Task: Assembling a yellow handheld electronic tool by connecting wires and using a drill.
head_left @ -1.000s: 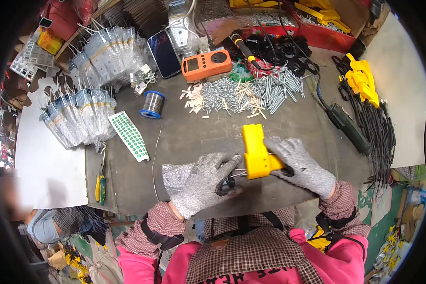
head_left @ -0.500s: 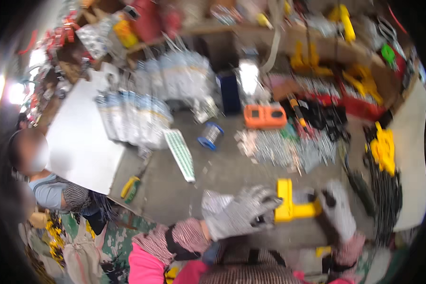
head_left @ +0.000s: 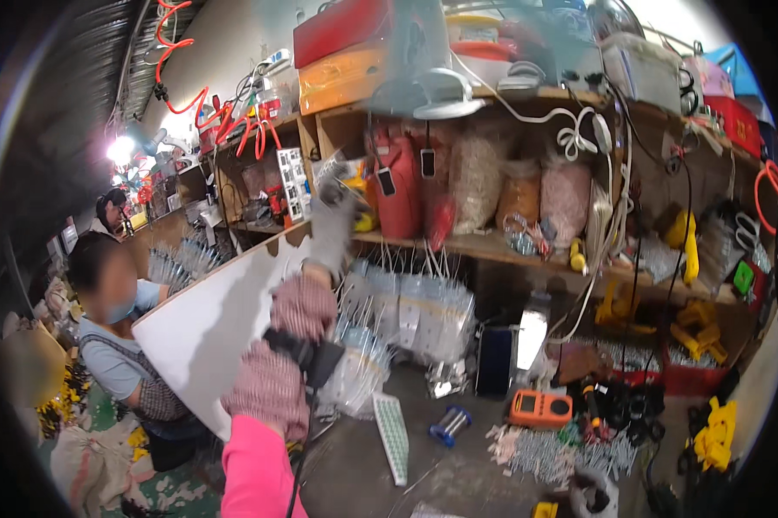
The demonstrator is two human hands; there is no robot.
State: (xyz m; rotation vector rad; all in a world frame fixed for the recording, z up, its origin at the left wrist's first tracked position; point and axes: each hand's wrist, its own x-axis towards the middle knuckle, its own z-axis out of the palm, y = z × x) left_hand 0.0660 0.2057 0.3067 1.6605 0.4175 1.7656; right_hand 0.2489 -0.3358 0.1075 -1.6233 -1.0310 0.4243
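My left hand, in a grey glove, is raised with the arm stretched up toward the shelf, beside a yellow packet. Motion smears its fingers, so I cannot tell whether it holds anything. Low in the picture is my right hand, gloved too, with curled fingers; the lower edge cuts it off. Just left of it shows the end of a yellow plastic part; whether they touch is hidden. Beyond the right hand lie many metal screws and an orange meter.
A white board leans at the left, with a co-worker behind it. Bagged pieces with cords stand under the wooden shelf. A blue spool and a green-and-white strip lie on the bench. Cables hang down.
My left hand has left the yellow part and gone up and left to the shelf. The view has tilted up, leaving my right hand and the yellow part at the lower edge.
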